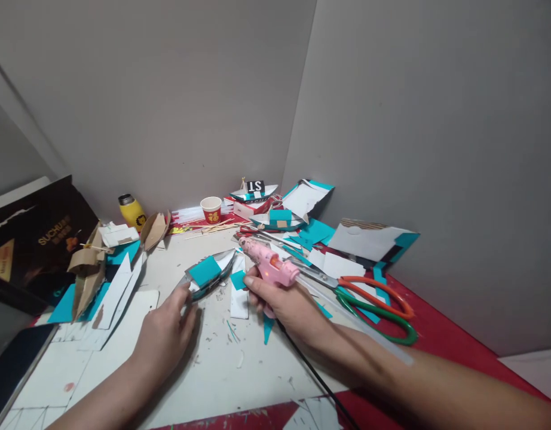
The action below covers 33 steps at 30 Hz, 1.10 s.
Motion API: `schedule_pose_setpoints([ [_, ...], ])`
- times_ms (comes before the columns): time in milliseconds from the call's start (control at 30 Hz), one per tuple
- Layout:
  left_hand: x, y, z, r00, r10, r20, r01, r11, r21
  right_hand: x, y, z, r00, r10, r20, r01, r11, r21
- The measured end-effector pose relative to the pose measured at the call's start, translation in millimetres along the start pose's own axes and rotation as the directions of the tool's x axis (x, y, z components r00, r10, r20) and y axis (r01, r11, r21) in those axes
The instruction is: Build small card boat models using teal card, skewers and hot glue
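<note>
Pink glue gun (272, 266) in right grip (287, 304), nozzle (242, 241) forward-left; boat (205, 274) in left grip (168, 313), long axis forward-right

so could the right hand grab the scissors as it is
Probably not: the right hand is taken up with the pink glue gun, though the scissors lie close by.
</note>
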<state>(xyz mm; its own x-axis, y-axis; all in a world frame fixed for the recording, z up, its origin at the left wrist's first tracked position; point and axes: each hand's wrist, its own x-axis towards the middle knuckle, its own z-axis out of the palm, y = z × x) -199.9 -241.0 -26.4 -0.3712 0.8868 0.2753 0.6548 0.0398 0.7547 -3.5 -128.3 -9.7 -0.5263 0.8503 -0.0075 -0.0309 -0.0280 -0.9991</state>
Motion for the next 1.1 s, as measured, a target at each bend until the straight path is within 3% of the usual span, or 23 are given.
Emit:
schedule_pose_setpoints([
  [133,9,-6,3.0,0.999,-0.050,-0.008,0.049,0.997,-0.053,5,8,5,0.999,0.042,-0.027,-0.040,0.998,0.055],
  [267,18,-8,-3.3,0.998,-0.056,-0.014,0.056,0.998,-0.003,7,16,7,0.997,0.079,-0.027,-0.077,0.994,0.076],
  [367,17,-2,-6.7,0.997,-0.051,-0.065,0.050,0.999,-0.005,5,20,8,0.996,0.090,-0.011,-0.089,0.994,0.059],
  [467,8,14,-3.4,0.988,-0.118,-0.097,0.104,0.985,-0.138,-1,18,13,0.996,0.083,-0.009,-0.083,0.997,0.007],
  [500,4,20,-1.1,0.981,-0.182,-0.060,0.165,0.962,-0.217,-4,15,15,0.997,0.076,-0.005,-0.076,0.997,-0.004],
  [567,-2,32,4.0,0.946,-0.300,0.127,0.325,0.872,-0.365,-9,9,20,0.997,0.077,0.004,-0.077,0.997,-0.014],
  [633,-5,39,7.8,0.910,-0.322,0.261,0.408,0.811,-0.419,-12,4,24,0.996,0.090,0.003,-0.090,0.996,-0.016],
  [700,-5,38,9.2,0.943,-0.262,0.206,0.325,0.861,-0.392,-12,3,27,0.995,0.101,-0.006,-0.101,0.995,-0.026],
  [767,-4,31,8.5,0.991,-0.124,0.045,0.132,0.952,-0.278,-9,7,28,0.994,0.106,-0.015,-0.106,0.993,-0.052],
  [833,-2,23,7.6,0.998,-0.029,-0.047,0.020,0.984,-0.176,-5,12,28,0.993,0.115,-0.025,-0.117,0.990,-0.084],
  [967,1,17,9.3,0.975,-0.219,0.048,0.222,0.908,-0.355,3,15,30,0.990,0.130,-0.047,-0.135,0.983,-0.123],
  [1100,4,26,14.7,0.938,-0.281,0.201,0.345,0.786,-0.512,5,4,35,0.988,0.135,-0.072,-0.143,0.981,-0.133],
])
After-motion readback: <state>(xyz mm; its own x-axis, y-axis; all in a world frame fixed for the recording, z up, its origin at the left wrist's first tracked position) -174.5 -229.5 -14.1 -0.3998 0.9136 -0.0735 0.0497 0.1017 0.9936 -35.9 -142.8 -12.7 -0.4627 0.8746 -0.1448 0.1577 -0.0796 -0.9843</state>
